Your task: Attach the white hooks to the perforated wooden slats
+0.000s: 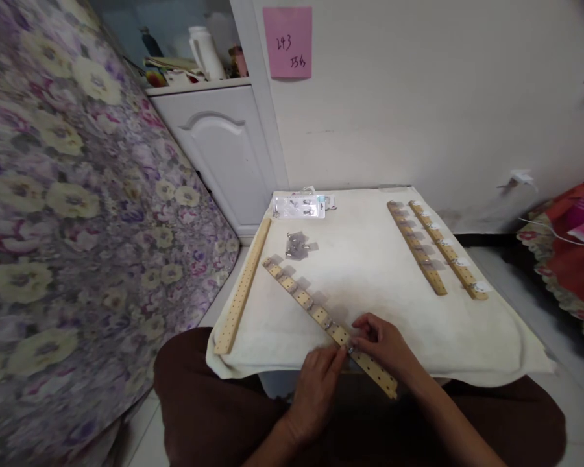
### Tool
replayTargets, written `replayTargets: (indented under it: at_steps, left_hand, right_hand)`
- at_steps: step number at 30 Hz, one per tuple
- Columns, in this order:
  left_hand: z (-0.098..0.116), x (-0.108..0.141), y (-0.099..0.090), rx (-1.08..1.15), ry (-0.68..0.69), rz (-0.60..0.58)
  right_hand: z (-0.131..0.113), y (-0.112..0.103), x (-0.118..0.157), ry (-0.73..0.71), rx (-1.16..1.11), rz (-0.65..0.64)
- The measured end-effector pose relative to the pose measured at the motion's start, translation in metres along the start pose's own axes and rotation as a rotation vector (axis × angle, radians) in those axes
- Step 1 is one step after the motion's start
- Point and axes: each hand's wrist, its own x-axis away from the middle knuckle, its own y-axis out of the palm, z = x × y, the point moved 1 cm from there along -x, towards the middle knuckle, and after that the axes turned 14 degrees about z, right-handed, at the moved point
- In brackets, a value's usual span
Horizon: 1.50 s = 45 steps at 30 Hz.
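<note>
A perforated wooden strip (320,316) lies slantwise over the near edge of the covered table, with several small shiny metal pieces with clear plastic along its upper part. My left hand (316,386) grips the strip's near part from the left, fingertips beside a small metal piece (351,349). With thumb and forefinger closed, my right hand (382,344) pinches at that same metal piece from the right; the fingers partly hide it. Bare holes show in the strip's near end. A small heap of clear plastic and metal pieces (298,246) lies beyond the strip's far end.
Another perforated wooden strip (243,288) lies along the table's left edge. Two strips with attached pieces, an inner strip (416,246) and an outer strip (448,250), lie at right. A clear package (299,207) sits at the back. Floral curtain (92,227) hangs at left.
</note>
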Motion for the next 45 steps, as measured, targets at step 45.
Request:
replayTargets:
  at_steps: [45]
  left_hand:
    - [-0.002,-0.006,-0.01,0.233,-0.133,0.021]
  right_hand:
    - [0.036,-0.036,0.075,0.31,-0.308,-0.056]
